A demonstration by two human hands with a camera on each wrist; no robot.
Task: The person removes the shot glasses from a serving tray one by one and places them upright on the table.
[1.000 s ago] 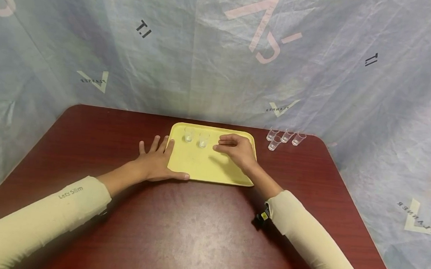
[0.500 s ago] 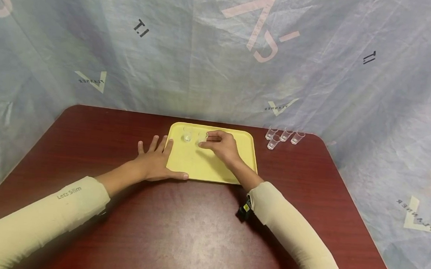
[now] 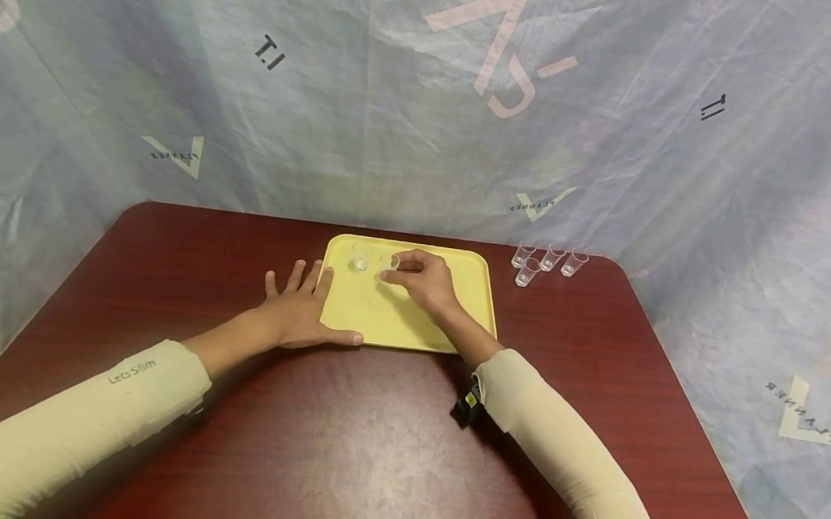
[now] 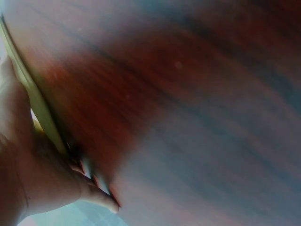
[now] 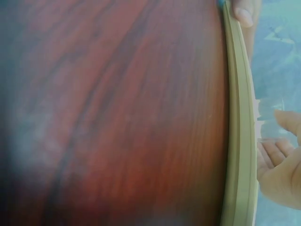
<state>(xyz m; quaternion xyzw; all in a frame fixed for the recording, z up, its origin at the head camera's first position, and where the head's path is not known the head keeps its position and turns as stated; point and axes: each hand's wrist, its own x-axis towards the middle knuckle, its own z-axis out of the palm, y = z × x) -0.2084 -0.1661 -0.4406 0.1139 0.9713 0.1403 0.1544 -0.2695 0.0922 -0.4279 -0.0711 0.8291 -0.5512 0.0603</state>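
Dark red wood-grain table (image 3: 347,446), rounded corners; crinkled pale blue printed sheeting (image 3: 396,115) as backdrop.

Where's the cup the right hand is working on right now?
In the head view, the small clear cup is at the far end of the yellow tray, pinched by the right hand, just right of a second clear cup.

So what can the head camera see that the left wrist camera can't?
Only the head view shows the right hand pinching a small clear cup on the tray, a second cup beside it, four more cups on the table and the blue sheet behind. Only the left wrist view shows a blurry close-up of the wood grain. Both show the left hand against the yellow tray and the red-brown table.
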